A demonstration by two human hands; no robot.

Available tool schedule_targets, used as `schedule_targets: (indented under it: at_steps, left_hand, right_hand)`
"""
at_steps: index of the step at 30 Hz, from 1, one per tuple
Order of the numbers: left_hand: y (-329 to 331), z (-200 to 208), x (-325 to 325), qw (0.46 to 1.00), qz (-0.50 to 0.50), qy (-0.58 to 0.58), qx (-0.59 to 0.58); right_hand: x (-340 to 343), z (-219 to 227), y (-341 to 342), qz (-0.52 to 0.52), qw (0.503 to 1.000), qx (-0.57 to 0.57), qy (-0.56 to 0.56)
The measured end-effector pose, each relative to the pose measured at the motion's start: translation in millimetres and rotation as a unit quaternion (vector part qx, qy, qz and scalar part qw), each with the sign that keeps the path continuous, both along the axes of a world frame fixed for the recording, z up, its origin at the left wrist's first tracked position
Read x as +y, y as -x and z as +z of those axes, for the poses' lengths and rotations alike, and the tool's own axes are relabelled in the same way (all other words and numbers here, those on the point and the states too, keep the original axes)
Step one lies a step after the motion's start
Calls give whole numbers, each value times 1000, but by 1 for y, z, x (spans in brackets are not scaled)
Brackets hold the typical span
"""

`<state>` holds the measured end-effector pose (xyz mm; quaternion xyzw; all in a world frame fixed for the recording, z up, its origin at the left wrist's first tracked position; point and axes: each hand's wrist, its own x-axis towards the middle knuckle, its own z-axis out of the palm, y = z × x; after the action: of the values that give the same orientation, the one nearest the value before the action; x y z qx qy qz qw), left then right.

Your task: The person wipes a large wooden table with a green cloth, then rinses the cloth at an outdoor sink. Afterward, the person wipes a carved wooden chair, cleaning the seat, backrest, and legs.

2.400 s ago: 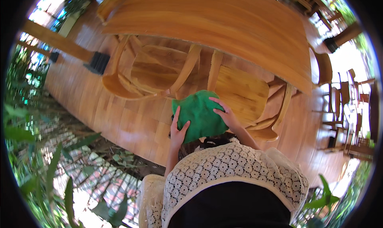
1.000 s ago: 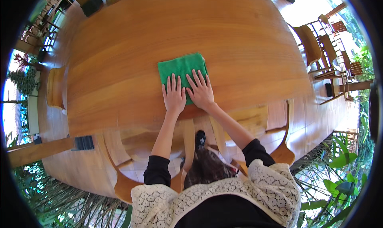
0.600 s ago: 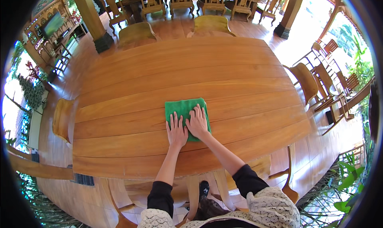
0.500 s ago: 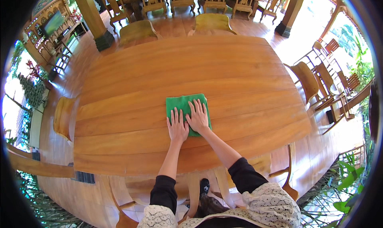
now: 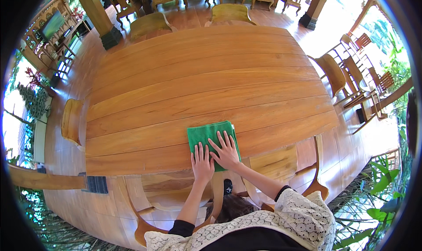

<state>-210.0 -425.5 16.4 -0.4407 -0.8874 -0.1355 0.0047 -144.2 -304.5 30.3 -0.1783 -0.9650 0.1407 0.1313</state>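
A square green microfibre cloth (image 5: 210,137) lies flat on a large tabletop of long honey-coloured wooden planks (image 5: 202,75), close to the near edge and a little right of that edge's middle. The left hand (image 5: 202,164) rests palm down with fingers spread; its fingertips lie on the cloth's near left part, while the heel of the hand sits at the table's near edge. The right hand (image 5: 227,151) lies just beside it, also flat and splayed, covering the cloth's near right part. Neither hand grips anything: both are open and press on the cloth from above. Below the near edge, two wooden chairs with curved backs (image 5: 176,198) stand tucked partly under the table. Another wooden chair (image 5: 71,121) stands at the table's left end, two cushioned chairs (image 5: 228,13) at the far edge, and further chairs (image 5: 338,73) at the right end. A polished wooden plank floor (image 5: 360,132) surrounds the table.
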Motion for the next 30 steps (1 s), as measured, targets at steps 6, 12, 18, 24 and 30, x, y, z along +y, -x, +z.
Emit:
schedule_targets:
  at_steps: [6, 12, 18, 24, 30]
  left_hand:
    - [24, -3, 22, 999, 9, -22, 45]
    - [66, -10, 67, 999, 5, -6, 53]
    - [138, -16, 141, 994, 18, -35, 101]
    - [213, -23, 210, 989, 54, -49, 125]
    - [257, -20, 251, 989, 73, -28, 125]
  right_hand:
    - [15, -10, 28, -26, 1000, 12, -11]
    - [59, -12, 66, -33, 999, 22, -25]
    - [137, -18, 145, -26, 997, 54, -57]
    - [205, -21, 222, -8, 996, 72, -58]
    - [241, -25, 271, -33, 996, 58, -61]
